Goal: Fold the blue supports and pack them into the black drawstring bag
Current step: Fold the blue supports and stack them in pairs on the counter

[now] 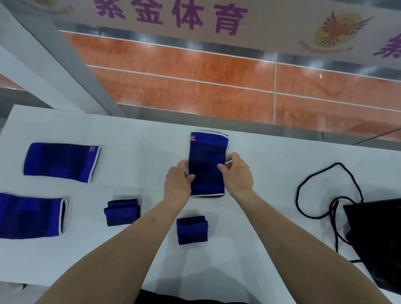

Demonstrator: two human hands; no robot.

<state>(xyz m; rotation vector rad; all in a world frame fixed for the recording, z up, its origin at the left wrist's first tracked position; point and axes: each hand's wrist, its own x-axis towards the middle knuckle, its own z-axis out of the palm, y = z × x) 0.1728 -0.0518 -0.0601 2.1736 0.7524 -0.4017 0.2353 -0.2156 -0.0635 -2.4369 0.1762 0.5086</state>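
- Nearest the camera, two bare forearms are seen reaching out over a white table [146,136].
- One blue support [206,161] is laid flat lengthwise at the middle of the table and is gripped at both long edges.
- Its left edge is pinched by the left hand [177,179], the thumb lying on top of the fabric.
- Its right edge is pinched by the right hand [237,173], fingers curled over the cloth.
- A small orange logo is shown on the far corner of this support; its letters cannot be read.
- Two folded supports are placed nearer the person: one [122,212] to the left of the arms, one [192,229] between them.
- Two unfolded supports [61,161] [26,215] are laid flat at the left, each marked with an orange logo.
- The black drawstring bag [388,240] is set at the right edge of the table, its cord [316,191] looped loosely beside it.
- Purple characters "紫金体育" are printed on a banner [280,15] beyond the table, beside a winged emblem with small Latin lettering that is too blurred to be read with certainty.
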